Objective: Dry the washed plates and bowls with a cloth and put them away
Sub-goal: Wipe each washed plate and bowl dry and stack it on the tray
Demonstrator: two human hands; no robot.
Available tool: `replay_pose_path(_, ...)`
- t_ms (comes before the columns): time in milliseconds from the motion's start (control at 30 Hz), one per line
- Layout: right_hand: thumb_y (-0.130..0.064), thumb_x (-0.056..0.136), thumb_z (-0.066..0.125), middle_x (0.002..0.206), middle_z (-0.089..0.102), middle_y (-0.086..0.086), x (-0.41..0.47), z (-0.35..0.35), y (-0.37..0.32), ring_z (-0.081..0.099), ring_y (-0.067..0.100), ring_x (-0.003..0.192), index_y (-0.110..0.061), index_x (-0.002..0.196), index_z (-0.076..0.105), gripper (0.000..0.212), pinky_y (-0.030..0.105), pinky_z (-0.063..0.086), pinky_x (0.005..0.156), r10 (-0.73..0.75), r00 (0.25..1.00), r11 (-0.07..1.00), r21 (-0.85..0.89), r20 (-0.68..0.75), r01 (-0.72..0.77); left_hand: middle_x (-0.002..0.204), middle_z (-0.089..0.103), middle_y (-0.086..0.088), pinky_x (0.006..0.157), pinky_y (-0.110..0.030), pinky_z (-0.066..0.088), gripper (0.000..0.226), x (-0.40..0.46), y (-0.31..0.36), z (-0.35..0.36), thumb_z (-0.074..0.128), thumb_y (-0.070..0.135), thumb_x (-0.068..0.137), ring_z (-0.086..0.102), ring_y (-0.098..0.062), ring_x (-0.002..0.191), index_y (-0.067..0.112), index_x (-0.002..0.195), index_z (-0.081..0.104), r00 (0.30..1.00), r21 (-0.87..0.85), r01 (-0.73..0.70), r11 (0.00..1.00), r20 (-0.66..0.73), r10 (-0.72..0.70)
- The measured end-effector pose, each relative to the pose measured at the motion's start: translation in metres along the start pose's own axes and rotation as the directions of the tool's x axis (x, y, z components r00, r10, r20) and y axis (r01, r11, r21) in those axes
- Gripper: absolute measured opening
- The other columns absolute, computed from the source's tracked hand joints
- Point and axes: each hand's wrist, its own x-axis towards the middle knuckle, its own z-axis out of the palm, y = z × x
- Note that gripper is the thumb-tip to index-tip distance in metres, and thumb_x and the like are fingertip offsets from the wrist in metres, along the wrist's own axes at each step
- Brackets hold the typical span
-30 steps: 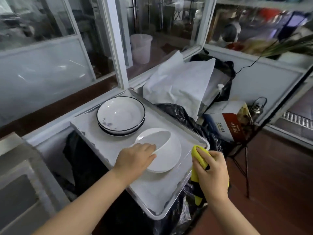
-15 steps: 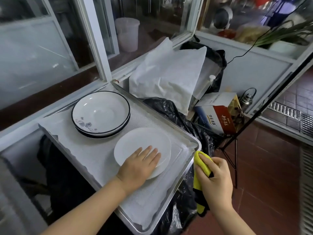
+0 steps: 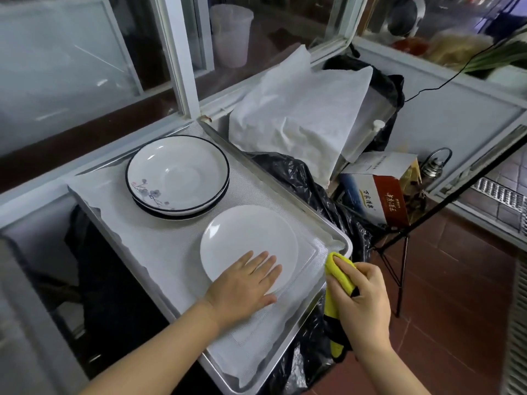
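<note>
A plain white plate lies flat on the lined metal tray. My left hand rests on the plate's near edge with its fingers straight. Behind it on the tray stands a stack of dark-rimmed bowls with a flower print. My right hand grips a folded yellow cloth just off the tray's right edge, beside the plate and apart from it.
The tray sits over black plastic bags. A white sheet covers things behind it. A carton and a metal kettle stand at the right. Window frames run along the back. Red tiled floor lies to the right.
The white plate went from tilted in my left hand to lying flat on the tray, and that hand now rests on it with flat fingers. My right hand kept the cloth.
</note>
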Motion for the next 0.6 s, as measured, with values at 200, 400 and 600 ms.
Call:
replay_pose_path(200,-0.029,0.079,0.074,0.100,0.048,-0.018,0.006,0.014,-0.009,0.051,0.003,0.092,-0.046,0.109,0.064,0.036,0.014,0.037,0.065,-0.034,0.999,0.999,-0.005,0.024,0.034,0.122,0.066,-0.004,0.094,-0.035,0.051,0.054,-0.003,0.002,-0.003,0.034,0.050,0.092,0.061,-0.018,0.115,0.018,0.119,0.068,0.998,-0.036,0.028,0.999,0.049,-0.026)
replay_pose_path(400,-0.023,0.077,0.079,0.101,0.052,-0.005,0.030,0.040,-0.042,0.054,0.015,0.092,-0.030,0.109,0.071,0.034,0.023,0.038,0.067,-0.193,0.976,0.979,-0.039,0.102,0.198,0.118,0.068,-0.005,0.092,-0.038,0.053,0.056,-0.024,0.001,-0.015,0.073,0.055,0.068,0.064,-0.019,0.111,0.017,0.110,0.072,0.974,-0.142,0.224,0.964,0.011,-0.224)
replay_pose_path(600,-0.026,0.080,0.074,0.113,0.055,0.012,0.083,0.101,-0.093,0.050,0.032,0.102,-0.022,0.118,0.068,0.038,0.034,0.039,0.082,-0.380,0.861,0.880,-0.156,0.338,0.449,0.117,0.068,-0.012,0.086,-0.043,0.054,0.084,-0.063,-0.009,-0.030,0.087,0.057,0.045,0.066,-0.024,0.106,0.008,0.112,0.070,0.769,-0.121,0.639,0.760,0.116,-0.629)
